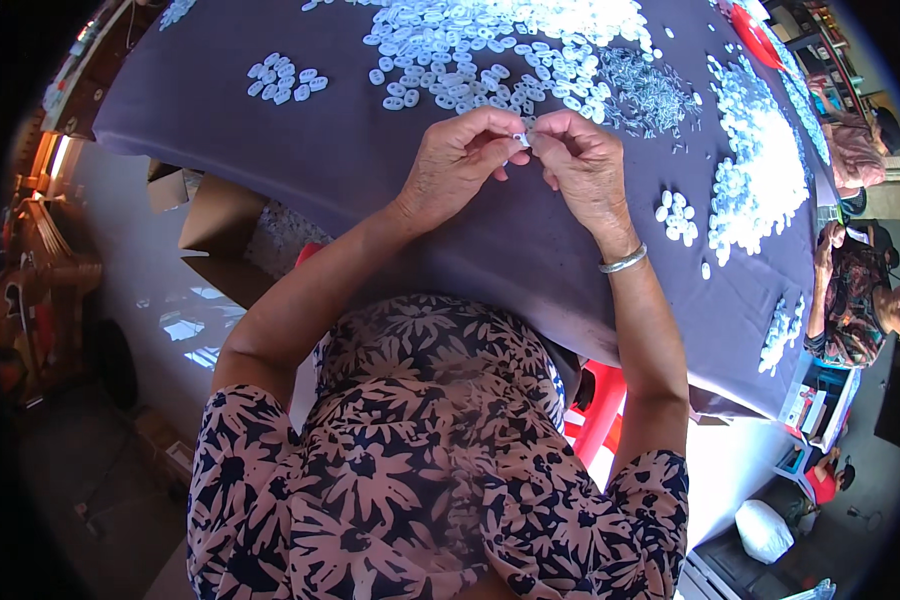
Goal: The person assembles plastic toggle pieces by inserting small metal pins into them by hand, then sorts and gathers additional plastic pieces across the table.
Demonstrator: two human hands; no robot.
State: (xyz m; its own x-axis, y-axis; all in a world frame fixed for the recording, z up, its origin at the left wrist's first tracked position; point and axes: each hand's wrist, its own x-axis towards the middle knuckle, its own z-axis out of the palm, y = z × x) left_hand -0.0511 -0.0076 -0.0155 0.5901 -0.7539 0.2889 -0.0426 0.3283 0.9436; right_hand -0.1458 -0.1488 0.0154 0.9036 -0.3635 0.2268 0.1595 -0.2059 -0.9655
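Your floral top point(390, 450) is nearest; your left hand point(452, 162) and right hand point(587, 168) (silvery bracelet point(625, 259) below) pinch a white piece point(521, 139).

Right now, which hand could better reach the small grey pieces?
Probably the right hand: the grey pieces lie just beyond it; the left hand is farther. Both are busy with a small white piece.
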